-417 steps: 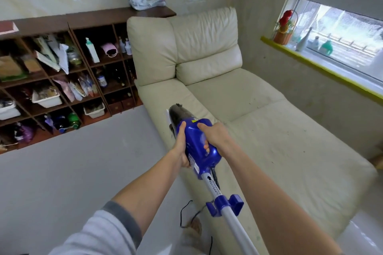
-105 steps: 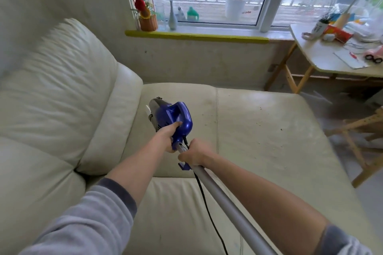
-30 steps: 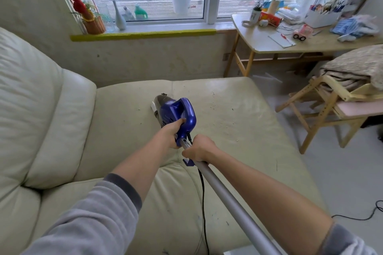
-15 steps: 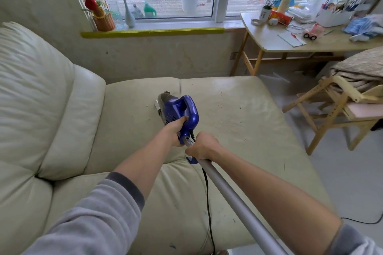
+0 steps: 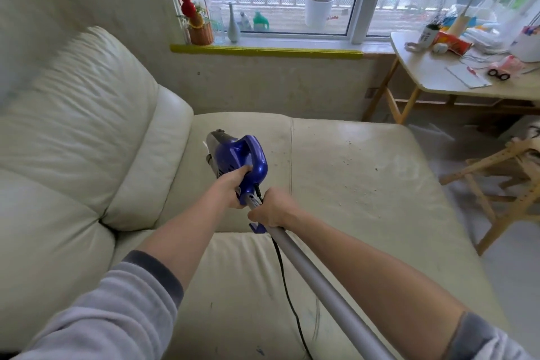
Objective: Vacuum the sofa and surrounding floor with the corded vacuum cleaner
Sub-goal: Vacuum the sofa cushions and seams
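**Both hands on the vacuum above a crumb-strewn sofa**

A person holds a blue vacuum (image 5: 236,159) out over the cream sofa (image 5: 336,184), seen from a head-worn camera. The left hand (image 5: 230,188) is curled round the blue handle at the rear of the motor body, fingers wrapped under the grip. The right hand (image 5: 273,209) is closed round the top of the grey tube (image 5: 321,289), just behind the left hand and just above a blue clip (image 5: 257,228) on the tube. The tube runs back and down to the lower right edge of the view. A black cord (image 5: 287,292) leaves the motor body by the right hand and hangs down across the front seat cushion.

The vacuum's body sits over the seat near the back cushion (image 5: 87,126); whether it touches the leather cannot be told. Pale crumbs (image 5: 362,181) and dark specks are scattered on the seat to the right of the seam.

On the windowsill (image 5: 263,50) behind the sofa stand a basket (image 5: 200,32) with red flowers and a slim vase (image 5: 233,29). To the right, a wooden bench (image 5: 432,79) carries papers, a mug and other clutter. Part of a wooden chair (image 5: 496,178) shows at the right edge. Both sleeves are grey.
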A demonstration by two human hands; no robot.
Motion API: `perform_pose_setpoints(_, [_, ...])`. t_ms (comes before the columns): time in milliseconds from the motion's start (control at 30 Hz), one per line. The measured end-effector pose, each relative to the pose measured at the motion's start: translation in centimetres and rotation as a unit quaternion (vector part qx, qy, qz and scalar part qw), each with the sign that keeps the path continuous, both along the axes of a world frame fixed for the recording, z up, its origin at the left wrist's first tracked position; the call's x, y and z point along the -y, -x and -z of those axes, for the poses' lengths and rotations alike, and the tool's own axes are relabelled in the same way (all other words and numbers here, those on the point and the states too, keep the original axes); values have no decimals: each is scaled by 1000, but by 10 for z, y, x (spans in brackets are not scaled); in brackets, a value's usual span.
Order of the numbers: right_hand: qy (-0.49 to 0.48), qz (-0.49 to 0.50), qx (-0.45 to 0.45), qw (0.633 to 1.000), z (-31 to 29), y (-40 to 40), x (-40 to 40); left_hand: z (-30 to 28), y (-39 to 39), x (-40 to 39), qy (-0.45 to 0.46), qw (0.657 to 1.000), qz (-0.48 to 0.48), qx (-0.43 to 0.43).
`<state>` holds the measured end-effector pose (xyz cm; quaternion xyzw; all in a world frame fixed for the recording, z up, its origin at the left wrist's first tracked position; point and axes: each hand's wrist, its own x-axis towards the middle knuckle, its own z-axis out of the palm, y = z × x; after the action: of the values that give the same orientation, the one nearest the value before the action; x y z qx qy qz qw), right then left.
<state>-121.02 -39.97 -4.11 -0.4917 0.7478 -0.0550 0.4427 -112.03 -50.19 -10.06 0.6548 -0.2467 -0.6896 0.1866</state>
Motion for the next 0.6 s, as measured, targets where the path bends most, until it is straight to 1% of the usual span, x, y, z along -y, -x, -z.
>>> perform_pose_setpoints(100, [-15,-36,-1,999,4,-27,12,8,-32,5,-3,999,-31,8])
perform_pose_setpoints(267, [-29,-50,7,998,12,-46,22,20,-55,10,-19,998,-53,7])
perform_pose_setpoints(367, [-38,-50,1,998,15,-48,28,27,-57,16,-33,998,-53,2])
perform_pose_setpoints(600, [-38,-15,-1,999,23,-26,31,23,-27,24,-52,999,-3,-3])
